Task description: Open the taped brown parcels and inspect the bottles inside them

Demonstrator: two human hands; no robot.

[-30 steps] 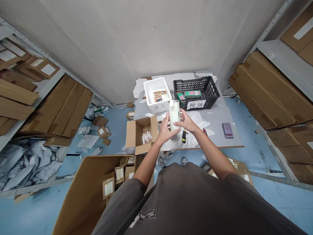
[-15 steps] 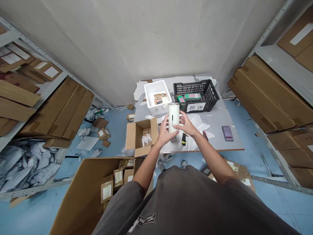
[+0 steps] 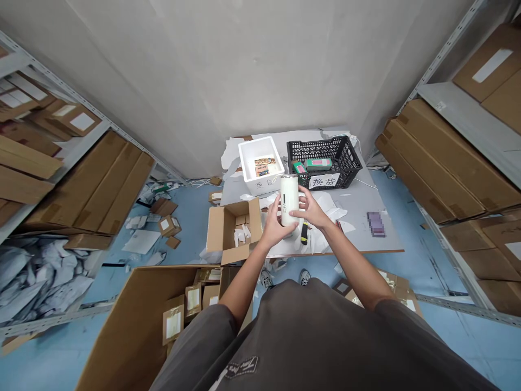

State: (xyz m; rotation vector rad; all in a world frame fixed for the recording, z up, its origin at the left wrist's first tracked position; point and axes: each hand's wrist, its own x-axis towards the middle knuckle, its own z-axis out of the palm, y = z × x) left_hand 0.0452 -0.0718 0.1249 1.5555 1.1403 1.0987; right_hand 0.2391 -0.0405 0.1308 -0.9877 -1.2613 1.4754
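A white tumbler (image 3: 290, 198) with a metallic rim and dark lettering stands upright between my hands above the table's near side. My left hand (image 3: 275, 224) curls round its left side and lower part. From the right, my right hand (image 3: 310, 209) grips it, thumb across the front. A black-and-yellow box cutter (image 3: 304, 232) lies among white paper just to the right, below my right hand. Behind the tumbler are a white foam box (image 3: 249, 157) holding small packets and a black plastic crate (image 3: 350, 163) with green-and-pink boxes inside.
An open carton (image 3: 215, 229) with paper scraps stands left of the table (image 3: 358, 203). A large carton (image 3: 122, 326) full of small parcels is at my lower left. A pixelated purple object (image 3: 376, 224) lies at right. Shelves with long cartons (image 3: 439, 163) flank both sides.
The tumbler has turned slightly in my hands, its lettering now nearer the left edge. Both hands keep their hold. The whole view has shifted a little.
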